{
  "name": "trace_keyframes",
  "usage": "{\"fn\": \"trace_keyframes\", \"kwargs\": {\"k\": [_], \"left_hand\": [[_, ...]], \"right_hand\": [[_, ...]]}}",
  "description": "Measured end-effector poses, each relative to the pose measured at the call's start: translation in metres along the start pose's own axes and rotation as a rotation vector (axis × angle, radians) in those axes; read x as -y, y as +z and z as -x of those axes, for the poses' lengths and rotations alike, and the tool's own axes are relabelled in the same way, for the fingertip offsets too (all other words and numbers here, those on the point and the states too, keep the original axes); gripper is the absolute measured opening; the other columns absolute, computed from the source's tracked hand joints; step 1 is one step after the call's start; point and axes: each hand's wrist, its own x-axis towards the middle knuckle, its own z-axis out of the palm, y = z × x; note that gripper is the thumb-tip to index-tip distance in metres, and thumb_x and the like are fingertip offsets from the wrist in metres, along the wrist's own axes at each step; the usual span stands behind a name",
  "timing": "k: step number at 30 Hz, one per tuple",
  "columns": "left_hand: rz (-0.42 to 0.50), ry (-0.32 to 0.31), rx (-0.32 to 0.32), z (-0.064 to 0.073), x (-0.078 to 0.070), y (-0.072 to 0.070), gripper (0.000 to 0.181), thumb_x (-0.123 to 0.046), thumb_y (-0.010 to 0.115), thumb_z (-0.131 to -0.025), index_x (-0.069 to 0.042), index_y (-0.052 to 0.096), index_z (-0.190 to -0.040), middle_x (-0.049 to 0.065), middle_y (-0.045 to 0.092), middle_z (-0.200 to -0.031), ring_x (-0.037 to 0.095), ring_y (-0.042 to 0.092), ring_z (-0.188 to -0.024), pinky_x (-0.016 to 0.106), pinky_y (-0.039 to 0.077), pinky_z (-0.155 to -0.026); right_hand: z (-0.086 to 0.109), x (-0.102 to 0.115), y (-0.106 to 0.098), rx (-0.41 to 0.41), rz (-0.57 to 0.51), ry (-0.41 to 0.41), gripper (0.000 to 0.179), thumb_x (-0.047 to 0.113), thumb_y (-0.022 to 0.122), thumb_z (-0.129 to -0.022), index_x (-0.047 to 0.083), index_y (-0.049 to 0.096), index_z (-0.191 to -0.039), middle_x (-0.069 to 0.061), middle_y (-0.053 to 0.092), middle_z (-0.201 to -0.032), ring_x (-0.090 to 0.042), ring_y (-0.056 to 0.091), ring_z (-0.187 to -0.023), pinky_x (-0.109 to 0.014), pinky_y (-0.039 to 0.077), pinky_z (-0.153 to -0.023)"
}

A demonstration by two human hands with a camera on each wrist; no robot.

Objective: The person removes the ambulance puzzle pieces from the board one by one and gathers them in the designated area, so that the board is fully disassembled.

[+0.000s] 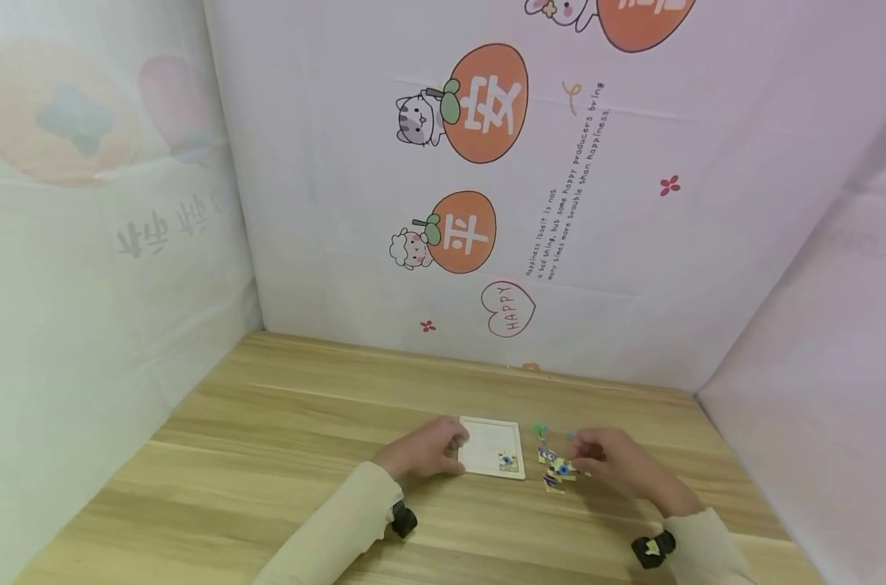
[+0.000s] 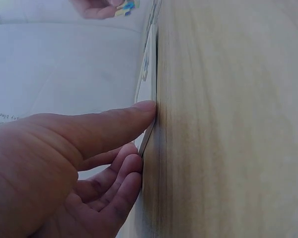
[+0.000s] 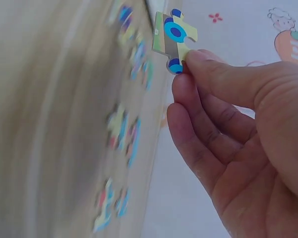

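At the left edge of a white puzzle tray, my left hand holds the near corner. In the left wrist view its thumb lies along the tray's edge and its other fingers are curled beside it. One yellow-and-blue piece lies in the tray's near right corner. My right hand is right of the tray, over loose pieces. Between thumb and fingertips it pinches a jigsaw puzzle piece, pale yellow with a blue ringed circle and blue knobs.
Several loose puzzle pieces lie on the wooden table just right of the tray, blurred in the right wrist view. A green piece lies at their far end. Printed white cloth walls enclose the table at the back and sides.
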Motion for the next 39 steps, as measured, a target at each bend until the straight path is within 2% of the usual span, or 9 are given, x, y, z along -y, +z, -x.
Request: {"fn": "trace_keyframes", "kwargs": {"k": [6,12,22,29,34,39], "left_hand": [[-0.005,0.013,0.002,-0.001,0.001,0.002,0.034,-0.018,0.083,-0.092,-0.003,0.068,-0.119,0.004,0.066,-0.111,0.011,0.058,-0.100,0.027,0.055,-0.092],[0.012,0.009,-0.003,-0.002,0.004,0.002,0.042,-0.018,0.084,-0.092,-0.002,0.067,-0.127,0.005,0.067,-0.115,0.012,0.060,-0.105,0.028,0.056,-0.095],[0.009,0.014,-0.004,-0.002,0.004,0.003,0.048,-0.018,0.084,-0.091,0.000,0.065,-0.132,0.006,0.067,-0.118,0.015,0.062,-0.109,0.029,0.056,-0.098],[0.004,0.016,-0.006,-0.003,0.004,0.003,0.047,-0.019,0.083,-0.092,-0.001,0.065,-0.131,0.006,0.067,-0.119,0.015,0.062,-0.110,0.029,0.056,-0.099],[0.011,0.002,-0.002,-0.004,0.004,0.003,0.048,-0.020,0.083,-0.093,-0.002,0.065,-0.134,0.005,0.067,-0.121,0.013,0.061,-0.111,0.027,0.056,-0.099],[0.028,-0.009,0.001,-0.003,0.004,0.004,0.047,-0.019,0.083,-0.093,-0.001,0.065,-0.133,0.006,0.067,-0.121,0.015,0.061,-0.111,0.029,0.056,-0.099]], "right_hand": [[0.023,-0.016,-0.003,0.017,-0.015,-0.011,0.008,0.011,0.071,-0.099,0.016,0.068,-0.094,0.006,0.068,-0.085,0.001,0.057,-0.076,-0.021,0.052,-0.065],[0.032,-0.030,0.000,0.014,-0.020,0.000,0.009,0.008,0.071,-0.099,0.015,0.070,-0.094,0.005,0.070,-0.086,0.002,0.056,-0.077,-0.020,0.051,-0.065],[0.030,-0.037,0.008,0.016,0.007,0.056,0.007,0.010,0.073,-0.098,0.016,0.071,-0.095,0.008,0.071,-0.092,0.004,0.059,-0.081,-0.020,0.053,-0.069],[0.029,-0.036,0.006,0.007,0.049,0.059,0.007,0.009,0.074,-0.097,0.015,0.072,-0.094,0.006,0.073,-0.093,0.003,0.063,-0.083,-0.020,0.056,-0.072],[0.024,-0.027,0.001,0.014,0.084,0.080,0.003,0.014,0.075,-0.097,0.011,0.073,-0.096,0.006,0.073,-0.093,0.003,0.063,-0.082,-0.020,0.056,-0.072],[0.010,-0.011,-0.002,0.036,0.110,0.070,0.015,0.014,0.078,-0.094,0.006,0.076,-0.106,0.000,0.076,-0.098,-0.001,0.065,-0.083,-0.021,0.057,-0.071]]}}
